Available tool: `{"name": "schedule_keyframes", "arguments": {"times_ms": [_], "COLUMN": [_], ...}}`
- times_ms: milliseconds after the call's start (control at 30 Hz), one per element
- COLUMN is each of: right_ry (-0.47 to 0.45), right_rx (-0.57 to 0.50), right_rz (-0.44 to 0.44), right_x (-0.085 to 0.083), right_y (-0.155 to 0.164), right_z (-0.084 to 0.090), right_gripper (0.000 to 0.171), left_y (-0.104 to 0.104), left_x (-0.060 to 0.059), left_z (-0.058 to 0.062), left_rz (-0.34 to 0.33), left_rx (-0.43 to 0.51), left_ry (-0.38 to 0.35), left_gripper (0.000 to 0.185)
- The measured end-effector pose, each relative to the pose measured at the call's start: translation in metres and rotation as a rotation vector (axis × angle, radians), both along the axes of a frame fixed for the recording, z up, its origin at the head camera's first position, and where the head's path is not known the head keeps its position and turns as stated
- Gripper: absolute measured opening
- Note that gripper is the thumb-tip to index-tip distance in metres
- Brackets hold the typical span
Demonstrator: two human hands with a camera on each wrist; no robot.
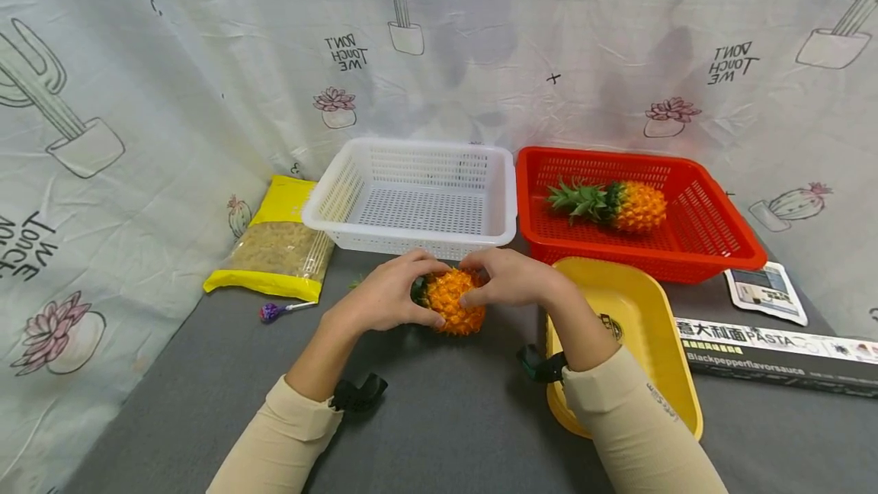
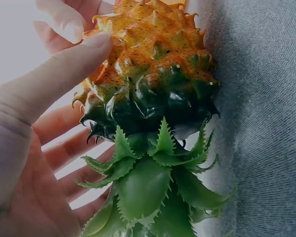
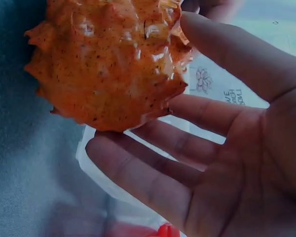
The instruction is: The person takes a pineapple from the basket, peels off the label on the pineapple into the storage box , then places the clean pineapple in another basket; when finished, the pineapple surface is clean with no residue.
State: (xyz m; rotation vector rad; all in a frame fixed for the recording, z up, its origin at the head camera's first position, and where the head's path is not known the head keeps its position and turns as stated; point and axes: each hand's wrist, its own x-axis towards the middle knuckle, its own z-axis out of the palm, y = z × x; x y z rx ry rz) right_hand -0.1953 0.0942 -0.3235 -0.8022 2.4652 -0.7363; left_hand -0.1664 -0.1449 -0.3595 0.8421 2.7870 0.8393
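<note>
Two pineapples are in view: one pineapple (image 1: 454,300) lies on the grey tabletop (image 1: 439,418) between both hands, just in front of the white basket (image 1: 415,197), and a second pineapple (image 1: 620,205) lies in the red basket (image 1: 706,238). There are three containers: the white basket and the red basket side by side at the back, and one yellow tray (image 1: 658,326) nearer, to the right, partly under the right forearm. The held pineapple lies on its side with its long axis running left to right; its green leafy crown points left toward the left hand (image 1: 384,297), and its orange base points right toward the right hand (image 1: 511,278). The left hand cups the crown end, thumb pressed on the fruit's skin and fingers curved behind it, as the left wrist view shows. The right hand cups the base end, its fingers gently bent round the far side and the thumb over the top. The pineapple in the red basket also lies on its side, crown to the left. At the left stands one yellow bag (image 1: 280,242) of a pale dry food, with one purple lollipop (image 1: 273,312) just in front of it. At the right lie one long pasta box (image 1: 775,353) and one small packet (image 1: 764,292).
</note>
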Motion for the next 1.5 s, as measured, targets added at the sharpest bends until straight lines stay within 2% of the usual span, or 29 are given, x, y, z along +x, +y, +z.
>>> {"name": "schedule_keyframes", "arguments": {"times_ms": [233, 633, 1100, 1300, 1500], "right_ry": [0.032, 0.077, 0.091, 0.095, 0.091], "right_rx": [0.006, 0.028, 0.043, 0.064, 0.063], "right_rz": [0.037, -0.018, -0.071, -0.087, -0.074], "right_x": [0.002, 0.013, 0.019, 0.021, 0.026], "right_y": [-0.006, -0.014, -0.020, -0.020, -0.011], "right_z": [-0.003, -0.010, -0.012, -0.010, -0.001], "right_gripper": [0.060, 0.080, 0.080, 0.077, 0.076], "left_y": [0.003, 0.000, -0.001, -0.004, -0.011], "left_x": [-0.001, -0.003, -0.002, -0.001, -0.005], "left_z": [0.000, 0.006, 0.009, 0.016, 0.028], "left_rz": [0.008, -0.015, -0.020, -0.005, 0.056], "left_rx": [-0.004, -0.012, -0.012, 0.023, 0.068], "left_ry": [0.004, 0.022, 0.018, 0.053, 0.098], "left_gripper": [0.071, 0.068, 0.067, 0.059, 0.047]}}
